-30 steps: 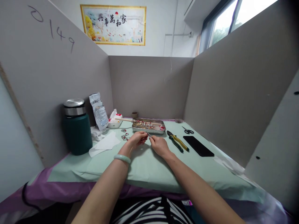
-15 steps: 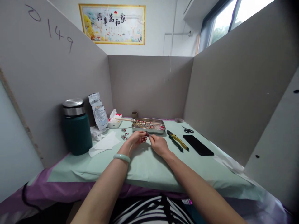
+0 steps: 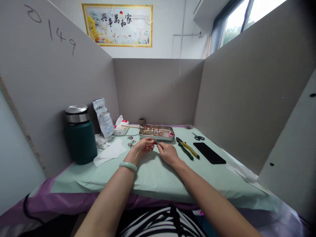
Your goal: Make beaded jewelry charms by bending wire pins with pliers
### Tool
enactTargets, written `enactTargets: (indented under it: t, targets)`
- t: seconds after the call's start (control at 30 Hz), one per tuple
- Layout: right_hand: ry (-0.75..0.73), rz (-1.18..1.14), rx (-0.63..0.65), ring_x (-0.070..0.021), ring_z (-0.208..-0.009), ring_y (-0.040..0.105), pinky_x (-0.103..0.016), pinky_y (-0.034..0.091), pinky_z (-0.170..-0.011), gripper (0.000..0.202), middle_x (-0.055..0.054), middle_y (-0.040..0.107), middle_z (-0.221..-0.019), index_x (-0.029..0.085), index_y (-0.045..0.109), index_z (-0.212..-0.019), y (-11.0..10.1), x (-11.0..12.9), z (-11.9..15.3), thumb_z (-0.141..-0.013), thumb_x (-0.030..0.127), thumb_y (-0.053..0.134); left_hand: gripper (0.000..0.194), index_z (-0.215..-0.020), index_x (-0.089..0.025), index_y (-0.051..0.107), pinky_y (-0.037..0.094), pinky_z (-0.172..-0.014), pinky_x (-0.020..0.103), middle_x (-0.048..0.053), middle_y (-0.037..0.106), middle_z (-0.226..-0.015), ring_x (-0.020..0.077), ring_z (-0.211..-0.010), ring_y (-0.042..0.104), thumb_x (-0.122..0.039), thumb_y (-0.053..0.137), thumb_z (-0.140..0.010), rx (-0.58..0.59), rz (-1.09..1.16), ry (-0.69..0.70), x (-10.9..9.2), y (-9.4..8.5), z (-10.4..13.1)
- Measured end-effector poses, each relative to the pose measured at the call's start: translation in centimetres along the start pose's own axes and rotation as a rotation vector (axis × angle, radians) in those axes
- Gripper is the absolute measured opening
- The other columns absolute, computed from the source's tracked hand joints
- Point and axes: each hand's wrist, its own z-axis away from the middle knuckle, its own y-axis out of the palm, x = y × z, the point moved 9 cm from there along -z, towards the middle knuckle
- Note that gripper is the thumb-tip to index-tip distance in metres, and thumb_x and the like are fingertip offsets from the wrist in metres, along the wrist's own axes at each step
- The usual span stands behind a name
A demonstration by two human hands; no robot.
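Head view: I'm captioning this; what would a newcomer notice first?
Probably the dark-green vacuum flask at left. Next, the left hand, a pale-green bangle at its wrist, and right hand, close together before the metal tray. Above the back partition hangs a gold-bordered poster.

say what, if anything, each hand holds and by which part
The right hand grips a slim metal tool by its rear end, tip showing; whatever the left hand pinches is too small to make out.

Grey partition panels [image 3: 158,89] on three sides of green-covered surface [image 3: 158,179]; left panel [image 3: 81,79] bears handwritten digits [image 3: 59,35]. Behind: white wall [image 3: 166,23], gold-bordered calligraphy print [image 3: 117,26]. Upper right: dark-framed window [image 3: 232,31], bright daylight.
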Motion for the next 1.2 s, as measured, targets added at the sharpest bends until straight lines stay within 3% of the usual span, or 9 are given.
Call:
enactTargets:
  t: [0.13,0.27,0.43,0.6,0.77,0.87,1.07,1.2]
  targets:
    - [-0.012,-0.020,-0.002,-0.0169,-0.072,0.063,-0.025,0.031,-0.060,0.032,-0.006,0.072,-0.082,0.021,0.068,-0.091,-0.2,0.0,0.0,-0.094,0.035,0.040,0.014,-0.081,-0.011,0.058,0.042,-0.050,0.020,0.001,0.056,-0.064,0.0067,-0.049,0.050,-0.005,0.066,-0.071,0.004,0.024,0.006,-0.1,-0.1,0.0]
    - [-0.013,-0.050,-0.017,-0.0170,-0.072,0.063,-0.025,0.032,-0.061,0.031,-0.006,0.072,-0.083,0.022,0.068,-0.093,-0.6,0.1,0.0,-0.093,0.035,0.040,0.031,-0.100,-0.011,0.063,0.043,-0.054,0.020,0.002,0.060,-0.070,0.0063,-0.054,0.051,-0.002,0.065,-0.070,0.035,0.029,0.049,-0.7,0.4,0.3]
    - [-0.009,-0.149,-0.045,-0.0161,-0.070,0.062,-0.024,0.035,-0.061,0.030,-0.005,0.071,-0.080,0.021,0.068,-0.089,-0.9,0.0,0.0,-0.092,0.035,0.042,0.028,-0.097,-0.009,0.066,0.042,-0.056,0.020,0.004,0.061,-0.075,0.0064,-0.057,0.053,-0.009,0.070,-0.070,0.063,0.000,0.122,-1.3,0.7,0.4]
    - [0.034,-0.479,0.050,-0.0119,-0.058,0.059,-0.022,0.039,-0.058,0.035,-0.002,0.067,-0.067,0.018,0.066,-0.078,0.4,-0.6,-0.2,-0.091,0.038,0.040,0.029,-0.098,-0.010,0.066,0.043,-0.056,0.020,0.003,0.060,-0.072,0.0069,-0.057,0.054,-0.009,0.070,-0.069,0.063,0.018,0.104,-1.2,0.6,0.3]
    - [0.131,-0.855,0.168,-0.0105,-0.054,0.057,-0.020,0.043,-0.052,0.032,-0.003,0.066,-0.069,0.015,0.063,-0.085,2.0,-1.2,-0.5,-0.088,0.039,0.043,0.023,-0.091,-0.010,0.065,0.044,-0.054,0.020,0.005,0.062,-0.073,0.0074,-0.055,0.055,-0.004,0.066,-0.069,0.039,0.115,0.068,-1.0,-0.2,0.0]
    - [0.167,-0.950,0.173,-0.0104,-0.054,0.057,-0.020,0.044,-0.050,0.032,-0.004,0.065,-0.071,0.014,0.062,-0.087,2.1,-1.5,-0.5,-0.086,0.040,0.044,0.020,-0.091,-0.010,0.064,0.046,-0.054,0.019,0.007,0.064,-0.077,0.0073,-0.056,0.056,-0.003,0.063,-0.072,0.042,0.161,0.042,-0.7,-0.6,-0.2]
    - [0.063,-0.755,0.118,-0.0110,-0.058,0.059,-0.021,0.044,-0.056,0.033,-0.004,0.067,-0.071,0.015,0.065,-0.086,1.2,-1.0,-0.6,-0.089,0.038,0.042,0.019,-0.089,-0.009,0.063,0.046,-0.052,0.017,0.007,0.064,-0.076,0.0062,-0.053,0.056,0.000,0.061,-0.072,0.011,0.177,0.012,-0.3,-1.1,-0.5]
    - [0.034,-0.394,-0.042,-0.0148,-0.071,0.061,-0.024,0.042,-0.065,0.030,-0.004,0.069,-0.080,0.020,0.068,-0.089,-0.5,-1.2,-0.3,-0.089,0.038,0.044,0.016,-0.089,-0.008,0.064,0.045,-0.049,0.017,0.010,0.066,-0.080,0.0053,-0.051,0.054,-0.002,0.061,-0.074,-0.001,0.143,-0.009,-0.2,-1.0,-0.4]
